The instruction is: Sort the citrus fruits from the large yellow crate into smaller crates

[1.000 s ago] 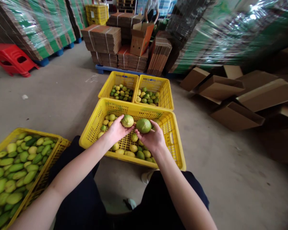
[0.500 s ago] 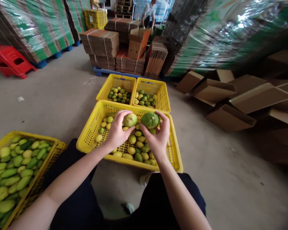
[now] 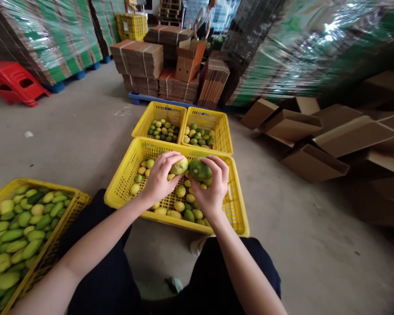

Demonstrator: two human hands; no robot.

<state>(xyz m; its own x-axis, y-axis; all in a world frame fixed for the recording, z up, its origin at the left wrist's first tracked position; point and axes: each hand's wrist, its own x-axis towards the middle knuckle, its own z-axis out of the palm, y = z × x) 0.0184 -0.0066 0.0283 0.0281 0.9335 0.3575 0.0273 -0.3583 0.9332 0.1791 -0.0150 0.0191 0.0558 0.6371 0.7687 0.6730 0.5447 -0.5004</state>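
Observation:
My left hand (image 3: 162, 175) is closed around a rounded yellow-green fruit (image 3: 180, 166), with the thumb below and the fingers over the top. A bigger dark green fruit (image 3: 198, 169) is gripped in my right hand (image 3: 216, 183). The two fruits are side by side, almost touching, above a large yellow plastic crate (image 3: 121, 192). Inside that crate lie several yellow and green fruits (image 3: 180, 205), partly hidden by my hands and wrists. The exact kind of fruit cannot be made out.
Two yellow crates (image 3: 142, 124) holding similar fruit stand just beyond. At my left is a crate heaped with longer green fruits (image 3: 26, 227). Bundled flat cartons (image 3: 138, 61) lie ahead, loose open boxes (image 3: 292, 127) at right, a red stool (image 3: 16, 81) at left. A person (image 3: 203, 22) is behind.
My right hand has moved slightly left and turned the dark green fruit, bringing it closer to the yellow-green one. My left hand has tilted its fruit a little and shifted slightly right.

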